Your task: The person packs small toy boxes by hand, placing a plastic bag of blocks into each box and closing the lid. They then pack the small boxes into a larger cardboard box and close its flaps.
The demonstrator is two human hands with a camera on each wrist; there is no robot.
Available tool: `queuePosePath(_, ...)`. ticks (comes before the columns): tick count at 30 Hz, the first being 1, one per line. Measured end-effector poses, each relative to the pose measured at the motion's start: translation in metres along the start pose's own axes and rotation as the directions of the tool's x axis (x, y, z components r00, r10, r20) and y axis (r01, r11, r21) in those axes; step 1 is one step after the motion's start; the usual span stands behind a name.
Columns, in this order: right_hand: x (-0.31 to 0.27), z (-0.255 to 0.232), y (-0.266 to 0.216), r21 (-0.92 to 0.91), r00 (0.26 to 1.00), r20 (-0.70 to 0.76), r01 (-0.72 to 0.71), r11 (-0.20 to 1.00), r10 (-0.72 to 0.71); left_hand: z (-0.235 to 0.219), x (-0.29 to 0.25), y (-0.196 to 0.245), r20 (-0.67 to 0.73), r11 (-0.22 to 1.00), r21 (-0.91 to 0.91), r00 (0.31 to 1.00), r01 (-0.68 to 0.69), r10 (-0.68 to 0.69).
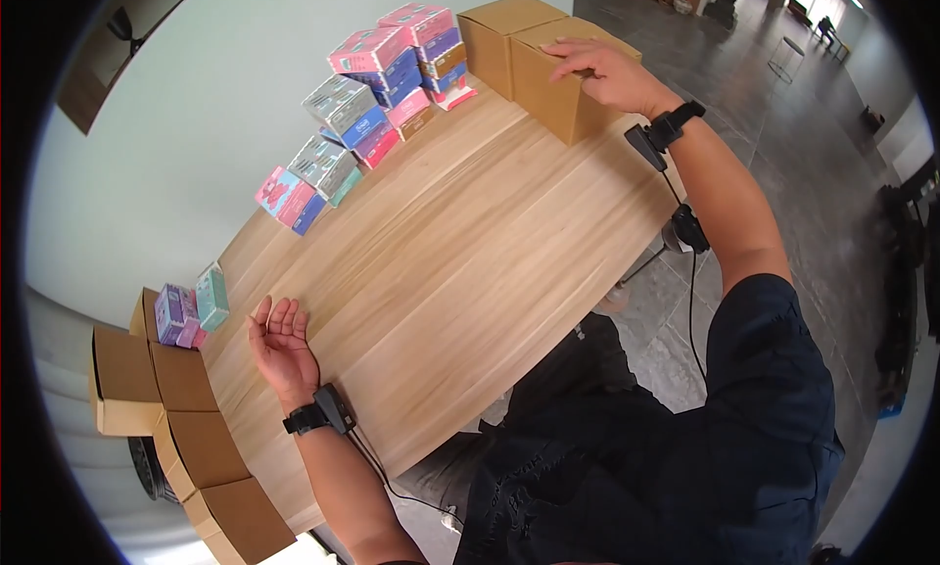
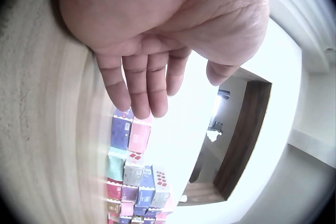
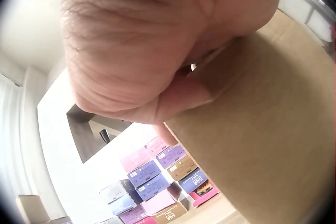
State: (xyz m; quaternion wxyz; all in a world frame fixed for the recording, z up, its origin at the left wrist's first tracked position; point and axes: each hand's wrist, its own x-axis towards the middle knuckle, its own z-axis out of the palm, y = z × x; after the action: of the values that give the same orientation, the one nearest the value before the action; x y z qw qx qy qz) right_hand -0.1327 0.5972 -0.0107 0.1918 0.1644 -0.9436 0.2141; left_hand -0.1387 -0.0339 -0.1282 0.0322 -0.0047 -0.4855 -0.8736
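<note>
At the far right of the table in the head view, my right hand (image 1: 612,75) is on the nearer of two brown cardboard boxes (image 1: 553,95). In the right wrist view its fingers are bent over the top edge of that cardboard box (image 3: 268,124); part of the grip is hidden behind the hand. My left hand (image 1: 284,350) lies over the left part of the table, palm turned up, fingers loosely bent. Nothing is in it, as the left wrist view of the palm (image 2: 168,14) also shows.
Stacks of small printed cartons (image 1: 367,124) in pink, blue, purple and grey line the wall side of the wooden table (image 1: 421,261). A few more cartons (image 1: 176,315) stand at the left end, beside several brown boxes (image 1: 201,447). Cables run from both wrist cameras.
</note>
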Motion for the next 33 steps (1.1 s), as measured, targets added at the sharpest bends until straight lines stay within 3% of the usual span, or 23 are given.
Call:
queuePosePath(6, 0.005, -0.004, 0.01, 0.129, 0.999, -0.005, 0.032, 0.991, -0.031, 0.0, 0.0, -0.002, 0.03, 1.0, -0.016, 0.999, 0.017, -0.016)
queuePosePath(9, 0.005, -0.014, -0.002, 0.139, 0.998, 0.057, -0.034, 0.99, 0.026, 0.0, -0.002, -0.002, 0.018, 0.999, -0.024, 0.999, 0.029, -0.029)
queuePosePath(10, 0.009, -0.015, -0.02, 0.251, 0.993, 0.09, -0.1, 0.963, 0.079, 0.002, -0.002, -0.001, 0.014, 0.999, -0.018, 1.0, 0.026, -0.026)
queuePosePath(13, 0.034, -0.004, -0.087, 0.085, 0.997, 0.048, 0.059, 0.995, -0.063, 0.01, 0.0, 0.001, -0.029, 1.0, 0.021, 0.999, 0.021, -0.02)
queuePosePath(16, 0.065, 0.031, -0.169, 0.222, 0.957, 0.132, 0.227, 0.948, -0.259, 0.012, 0.001, 0.001, -0.05, 0.999, 0.046, 0.999, 0.024, -0.021)
queuePosePath(21, 0.127, 0.142, -0.251, 0.042, 0.893, 0.113, 0.435, 0.9, -0.437, 0.016, -0.003, 0.006, -0.078, 0.997, 0.069, 0.997, 0.019, -0.014)
queuePosePath(25, 0.158, 0.201, -0.272, -0.124, 0.87, 0.012, 0.49, 0.863, -0.492, 0.021, 0.0, 0.002, -0.078, 0.998, 0.064, 0.997, 0.026, -0.021)
queuePosePath(28, 0.177, 0.205, -0.267, -0.34, 0.798, -0.249, 0.459, 0.821, -0.549, 0.02, -0.002, 0.002, -0.106, 0.996, 0.082, 0.994, 0.029, -0.02)
queuePosePath(32, 0.185, 0.188, -0.24, -0.569, 0.883, -0.264, 0.181, 0.802, -0.387, 0.022, -0.001, -0.001, -0.113, 0.99, 0.136, 0.994, 0.027, -0.011)
queuePosePath(33, 0.186, 0.187, -0.233, -0.546, 0.915, -0.231, 0.159, 0.822, -0.33, 0.023, -0.001, -0.001, -0.126, 0.99, 0.137, 0.992, 0.032, -0.014)
